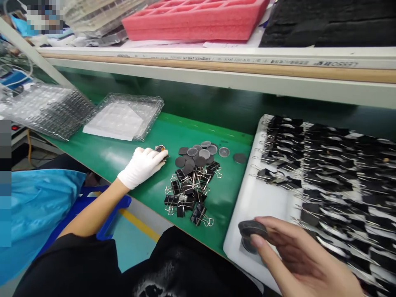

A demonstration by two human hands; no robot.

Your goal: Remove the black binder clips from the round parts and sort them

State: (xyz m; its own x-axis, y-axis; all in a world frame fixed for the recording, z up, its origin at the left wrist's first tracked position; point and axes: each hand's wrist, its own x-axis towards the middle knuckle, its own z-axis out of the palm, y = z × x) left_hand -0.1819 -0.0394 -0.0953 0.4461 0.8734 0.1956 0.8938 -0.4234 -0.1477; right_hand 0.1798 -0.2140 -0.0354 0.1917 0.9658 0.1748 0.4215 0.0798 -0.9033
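Observation:
My left hand [142, 166], in a white glove, rests on the green bench with its fingers closed on a small round part [160, 149]. Just right of it lies a heap of dark round discs [198, 155], and in front of those a pile of black binder clips [188, 194]. My bare right hand [297, 258] is at the near right, thumb and fingers pinching a dark disc [252, 228] over the near corner of a white tray [260, 198]. The tray holds rows of clipped black parts [340, 173].
Clear plastic blister trays [130, 115] and a stack of similar trays [46, 108] lie at the back left of the bench. A shelf above carries pink foam [194, 18] and black foam [331, 20]. A blue bin [105, 214] stands on the floor below.

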